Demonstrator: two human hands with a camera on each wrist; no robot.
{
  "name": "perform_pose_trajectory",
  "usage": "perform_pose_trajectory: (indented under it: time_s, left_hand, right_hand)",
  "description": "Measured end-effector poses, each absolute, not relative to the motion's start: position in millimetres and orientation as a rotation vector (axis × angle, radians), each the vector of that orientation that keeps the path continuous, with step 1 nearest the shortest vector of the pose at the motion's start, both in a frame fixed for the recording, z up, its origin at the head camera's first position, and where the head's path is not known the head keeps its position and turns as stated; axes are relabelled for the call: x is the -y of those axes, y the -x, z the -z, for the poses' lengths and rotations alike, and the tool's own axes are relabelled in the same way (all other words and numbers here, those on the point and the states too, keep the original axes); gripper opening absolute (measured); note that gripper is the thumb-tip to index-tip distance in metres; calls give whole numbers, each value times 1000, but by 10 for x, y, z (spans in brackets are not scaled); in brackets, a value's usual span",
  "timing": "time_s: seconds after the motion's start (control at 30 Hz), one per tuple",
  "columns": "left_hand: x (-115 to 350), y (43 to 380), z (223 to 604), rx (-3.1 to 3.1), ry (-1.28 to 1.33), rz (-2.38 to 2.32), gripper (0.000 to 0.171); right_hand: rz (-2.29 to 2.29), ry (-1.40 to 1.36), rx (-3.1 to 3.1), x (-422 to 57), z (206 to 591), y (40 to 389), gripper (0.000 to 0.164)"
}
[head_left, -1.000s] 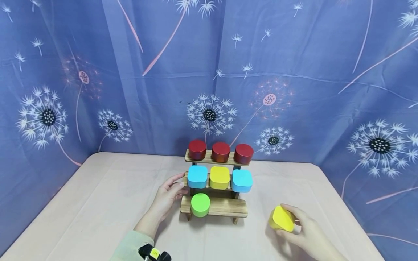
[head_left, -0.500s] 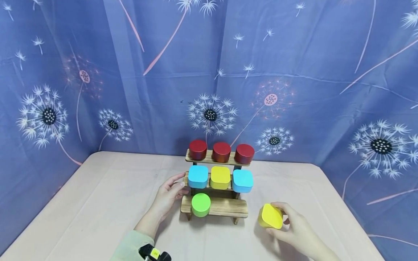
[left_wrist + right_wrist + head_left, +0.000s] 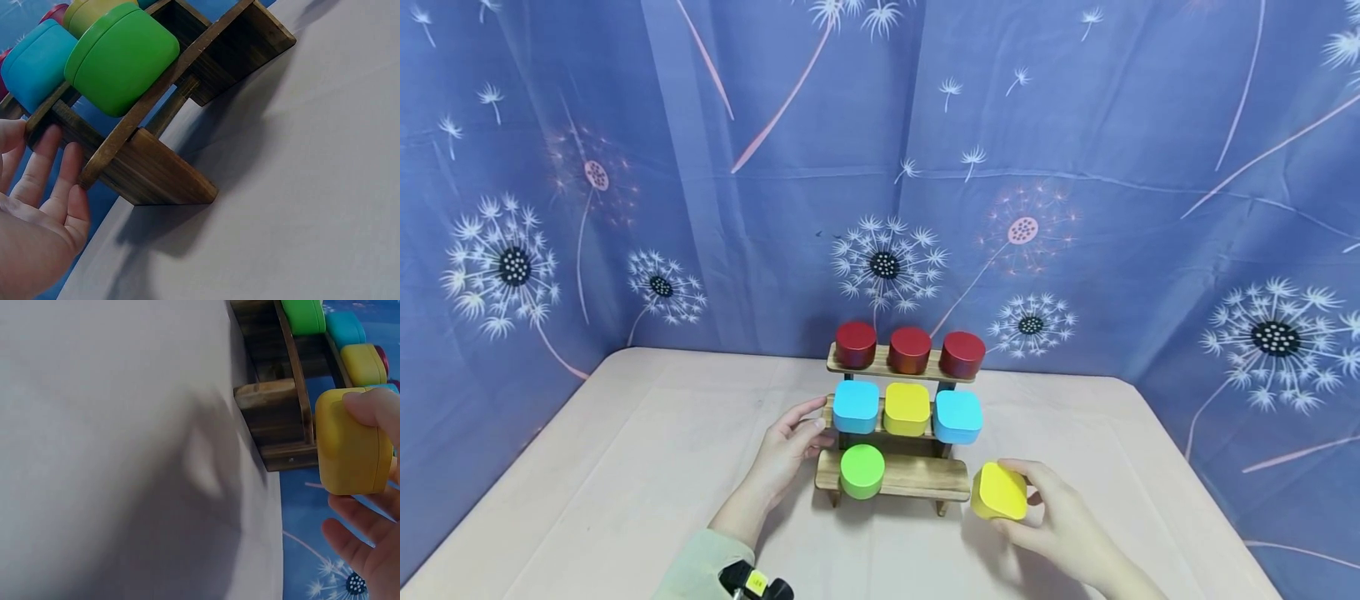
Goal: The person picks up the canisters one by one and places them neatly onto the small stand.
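A three-tier wooden display stand (image 3: 925,477) stands on the table. My left hand (image 3: 781,457) holds the left end of its middle tier between thumb and fingers. In my right hand (image 3: 1060,521) is a yellow rounded-square lidded box (image 3: 1000,492), pinched at its sides and held just off the bottom tier's right end. On that tier, toward the left, sits a round green box (image 3: 862,472). The middle tier bears a blue box (image 3: 856,407), another yellow box (image 3: 907,409) and a second blue box (image 3: 957,417).
Along the top tier are three round red boxes, the left one (image 3: 856,344), the middle one (image 3: 910,350) and the right one (image 3: 962,354). A pale cloth covers the table (image 3: 647,433). Behind hangs a blue dandelion-print curtain (image 3: 790,250).
My right hand has carried the yellow box leftward, from the right part of the table to beside the bottom tier. The left hand stays on the stand.
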State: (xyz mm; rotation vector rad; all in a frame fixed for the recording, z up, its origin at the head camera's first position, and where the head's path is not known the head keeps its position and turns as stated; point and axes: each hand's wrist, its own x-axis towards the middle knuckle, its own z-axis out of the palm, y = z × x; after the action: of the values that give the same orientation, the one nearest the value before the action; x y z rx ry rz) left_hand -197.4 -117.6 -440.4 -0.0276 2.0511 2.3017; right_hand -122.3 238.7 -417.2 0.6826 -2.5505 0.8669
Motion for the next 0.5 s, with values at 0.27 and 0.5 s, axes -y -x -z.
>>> perform_pose_trajectory:
  time_s: [0.27, 0.5]
  left_hand:
    - [1167, 1970, 4404, -2051, 43, -2305, 40]
    - [1165, 1970, 4401, -2046, 56, -2309, 40]
  right_hand:
    - [-877, -743, 2535, -2297, 4170, 1243, 63]
    - [-885, -806, 2501, -2207, 4141, 1265, 62]
